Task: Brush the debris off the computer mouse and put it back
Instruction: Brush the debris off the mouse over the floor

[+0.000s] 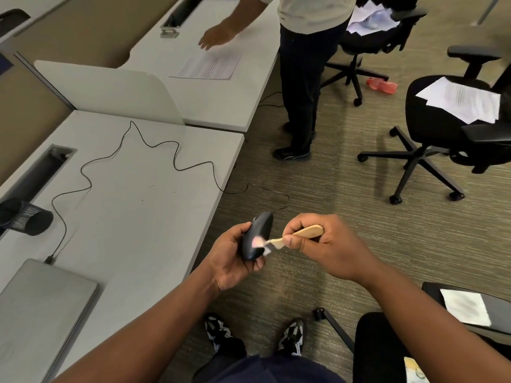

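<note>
Forearms (154, 324) bare, no sleeves in view. Dark navy garment (265, 369) at lower frame edge. Black-and-white patterned sneakers (293, 337) on both feet.

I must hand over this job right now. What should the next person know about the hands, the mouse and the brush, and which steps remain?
Left hand: grips the black computer mouse, held up off the desk, past its edge and over the carpet.
Right hand: grips the wooden-handled brush; its bristles are at the side of the mouse.
The mouse cable trails back across the white desk to the closed laptop.
Done: mouse picked up, brushing under way.
Left: finish brushing, then set the mouse back on the desk. Whether debris remains on it cannot be told; the bristle area is blurred.
</note>
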